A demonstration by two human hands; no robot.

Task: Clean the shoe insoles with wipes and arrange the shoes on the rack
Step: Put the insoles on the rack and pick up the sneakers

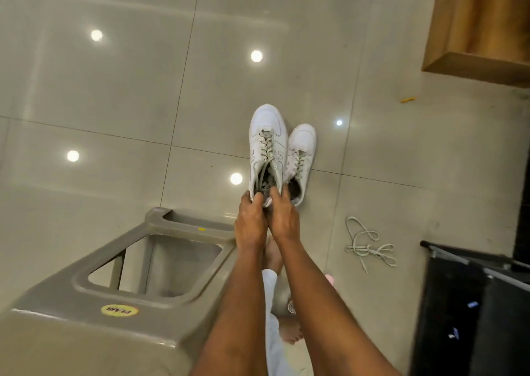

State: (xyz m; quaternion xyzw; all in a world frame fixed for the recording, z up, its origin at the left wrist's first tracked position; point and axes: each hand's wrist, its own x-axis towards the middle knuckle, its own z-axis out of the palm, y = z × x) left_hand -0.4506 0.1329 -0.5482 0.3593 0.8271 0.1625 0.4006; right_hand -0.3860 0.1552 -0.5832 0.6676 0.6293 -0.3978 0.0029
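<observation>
Head view: glossy tiled floor [114,94].

Heel of the held white shoe [267,146] hidden behind both hands; left hand [250,223] and right hand [284,220] cover it, so grip detail on the heel can't be read. Second white shoe [301,157] at 3 o'clock of the first, partly hidden behind it; insole inside too dark to tell. Grey plastic stool [120,275] cut off at bottom-left edge; its yellow sticker [120,310] text blurred (upside down, illegible). Wooden rack [481,25] cut off at top-right. Black item w/ metal bar [470,304] cut off at right edge, unidentifiable. Foot [289,332] mostly hidden under forearms.
</observation>
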